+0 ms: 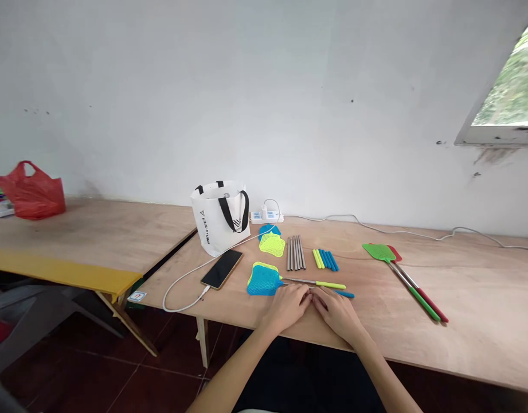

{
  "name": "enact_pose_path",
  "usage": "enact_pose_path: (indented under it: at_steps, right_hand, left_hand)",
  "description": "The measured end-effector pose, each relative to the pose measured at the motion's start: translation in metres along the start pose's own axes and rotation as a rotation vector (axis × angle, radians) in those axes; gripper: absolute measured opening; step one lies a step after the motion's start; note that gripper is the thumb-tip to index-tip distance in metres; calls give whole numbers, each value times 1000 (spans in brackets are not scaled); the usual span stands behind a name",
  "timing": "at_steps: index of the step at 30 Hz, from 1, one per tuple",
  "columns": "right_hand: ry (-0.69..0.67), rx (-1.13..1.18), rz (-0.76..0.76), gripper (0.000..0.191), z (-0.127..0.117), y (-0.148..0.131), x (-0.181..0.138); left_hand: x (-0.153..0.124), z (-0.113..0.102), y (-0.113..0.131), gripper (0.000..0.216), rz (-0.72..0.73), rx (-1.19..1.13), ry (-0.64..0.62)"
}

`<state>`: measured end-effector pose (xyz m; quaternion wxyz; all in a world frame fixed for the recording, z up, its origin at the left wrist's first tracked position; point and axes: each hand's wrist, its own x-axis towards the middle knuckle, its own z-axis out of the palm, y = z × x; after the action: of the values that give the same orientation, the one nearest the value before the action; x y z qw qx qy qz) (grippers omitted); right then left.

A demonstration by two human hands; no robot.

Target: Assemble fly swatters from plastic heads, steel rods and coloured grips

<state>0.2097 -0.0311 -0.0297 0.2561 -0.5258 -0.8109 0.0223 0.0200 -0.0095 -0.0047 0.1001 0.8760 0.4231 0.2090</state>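
My left hand [290, 303] and my right hand [332, 307] rest near the table's front edge, fingers curled and meeting at the tips. Whatever may be in them is hidden. Just beyond lies a blue fly swatter [264, 280], its rod partly covered by my hands and its blue handle [344, 294] showing at the right. Behind it is a yellow fly swatter [330, 284], its head mostly under the blue one. Farther back are loose yellow swatter heads [272, 244], a blue head [270, 229], several metal rods [296, 253], yellow grips [318, 258] and blue grips [329, 260].
To the right lie a green swatter [379, 252] and a red swatter [422, 291]. A phone [222, 269] on a white cable, a white bag [221, 218] and a power strip [266, 217] stand left and back. A red bag [34, 192] sits on the other table.
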Motion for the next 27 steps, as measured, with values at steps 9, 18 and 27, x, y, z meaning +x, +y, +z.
enact_pose_path:
  at_steps: [9,18,27]
  right_hand:
    - [-9,8,2,31,2,0,1]
    - [14,-1,-8,26,-5,-6,-1]
    - [-10,-22,-19,28,0,-2,-1]
  left_hand:
    - [2,0,-1,18,-12,-18,-3]
    - [1,-4,-4,16,-36,-161,17]
    - [-1,1,-7,1,20,-118,29]
